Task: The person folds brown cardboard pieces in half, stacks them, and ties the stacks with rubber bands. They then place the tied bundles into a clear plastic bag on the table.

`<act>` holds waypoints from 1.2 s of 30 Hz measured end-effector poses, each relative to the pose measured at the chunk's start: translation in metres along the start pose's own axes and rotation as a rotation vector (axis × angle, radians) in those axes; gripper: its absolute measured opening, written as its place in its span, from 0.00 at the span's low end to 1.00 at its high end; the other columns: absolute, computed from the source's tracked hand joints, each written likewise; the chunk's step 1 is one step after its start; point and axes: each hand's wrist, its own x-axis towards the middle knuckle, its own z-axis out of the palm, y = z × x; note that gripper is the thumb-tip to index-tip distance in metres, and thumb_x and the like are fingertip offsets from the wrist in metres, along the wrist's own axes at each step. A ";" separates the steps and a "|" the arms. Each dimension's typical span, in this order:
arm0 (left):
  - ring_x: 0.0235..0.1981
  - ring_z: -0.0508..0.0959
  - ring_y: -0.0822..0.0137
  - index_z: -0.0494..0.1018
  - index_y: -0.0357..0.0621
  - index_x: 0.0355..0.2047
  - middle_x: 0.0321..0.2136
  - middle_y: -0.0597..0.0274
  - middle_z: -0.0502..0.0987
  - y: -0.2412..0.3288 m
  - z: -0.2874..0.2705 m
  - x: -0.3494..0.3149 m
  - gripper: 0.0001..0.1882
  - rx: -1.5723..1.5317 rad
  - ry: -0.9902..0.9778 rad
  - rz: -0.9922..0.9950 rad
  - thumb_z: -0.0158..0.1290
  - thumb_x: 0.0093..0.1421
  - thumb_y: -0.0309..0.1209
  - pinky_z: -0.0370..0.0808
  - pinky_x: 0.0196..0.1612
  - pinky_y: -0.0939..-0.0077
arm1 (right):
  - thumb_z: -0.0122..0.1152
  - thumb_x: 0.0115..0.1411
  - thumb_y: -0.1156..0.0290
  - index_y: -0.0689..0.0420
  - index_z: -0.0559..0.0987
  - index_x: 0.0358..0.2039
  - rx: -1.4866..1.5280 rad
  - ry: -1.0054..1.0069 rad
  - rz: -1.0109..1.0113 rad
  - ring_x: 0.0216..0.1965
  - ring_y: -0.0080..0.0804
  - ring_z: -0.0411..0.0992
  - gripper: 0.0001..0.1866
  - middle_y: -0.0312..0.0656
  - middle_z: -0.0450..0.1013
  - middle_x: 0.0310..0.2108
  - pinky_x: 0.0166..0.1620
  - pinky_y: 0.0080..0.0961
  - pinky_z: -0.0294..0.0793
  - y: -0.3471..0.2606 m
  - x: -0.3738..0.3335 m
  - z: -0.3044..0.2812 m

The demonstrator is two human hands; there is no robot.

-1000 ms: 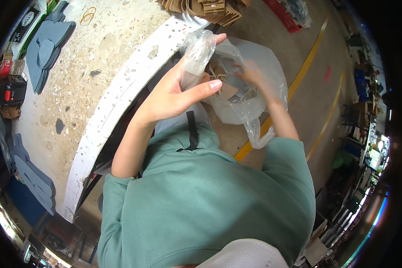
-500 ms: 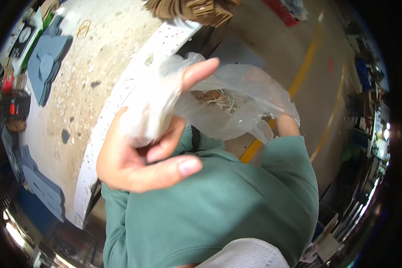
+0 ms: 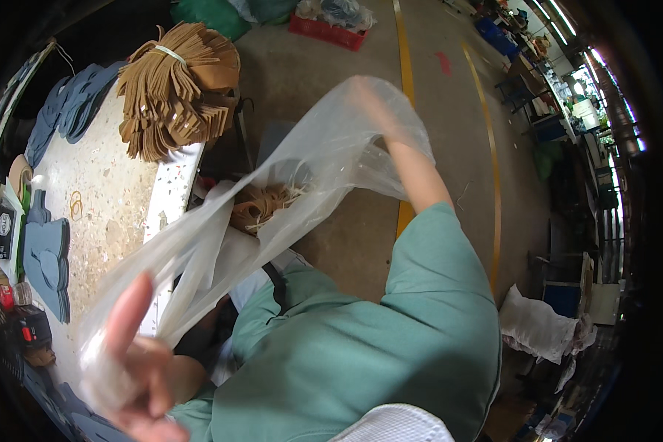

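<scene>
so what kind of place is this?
Probably a small workshop or factory floor: banded bundle of brown pieces, stacked blue-grey shaped pieces, and a yellow floor line. Exact trade unclear.

The hands are well apart, right arm stretched forward.

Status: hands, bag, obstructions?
Left hand at bag, grip blurred. Right hand seen through bag, grip obscured. Bag stretched between hands, brown pieces in opening.

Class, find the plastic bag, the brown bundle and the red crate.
Plastic bag (image 3: 320,144), head view: its upper wall.
Brown bundle (image 3: 177,96), head view: its middle pieces.
Red crate (image 3: 324,32), head view: its near side.
</scene>
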 end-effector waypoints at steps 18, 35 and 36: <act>0.23 0.68 0.79 0.77 0.37 0.34 0.24 0.68 0.74 -0.075 0.032 0.106 0.08 0.341 -0.069 -0.201 0.55 0.59 0.30 0.66 0.28 0.84 | 0.66 0.52 0.58 0.55 0.72 0.51 -0.399 0.148 0.025 0.51 0.41 0.68 0.27 0.47 0.71 0.47 0.54 0.35 0.67 0.003 0.022 -0.127; 0.40 0.67 0.74 0.52 0.44 0.65 0.52 0.62 0.65 -0.107 0.038 0.099 0.39 -0.063 -0.140 -0.122 0.59 0.58 0.34 0.67 0.48 0.78 | 0.64 0.56 0.59 0.58 0.74 0.47 -0.379 -0.863 0.014 0.49 0.37 0.69 0.22 0.44 0.73 0.44 0.53 0.33 0.68 0.058 -0.035 0.122; 0.40 0.67 0.74 0.52 0.45 0.66 0.52 0.62 0.65 -0.106 0.038 0.098 0.39 -0.016 -0.145 -0.115 0.59 0.58 0.34 0.67 0.48 0.78 | 0.65 0.55 0.60 0.58 0.74 0.48 0.172 -0.813 0.078 0.49 0.37 0.69 0.23 0.44 0.72 0.45 0.53 0.33 0.68 0.063 -0.016 0.126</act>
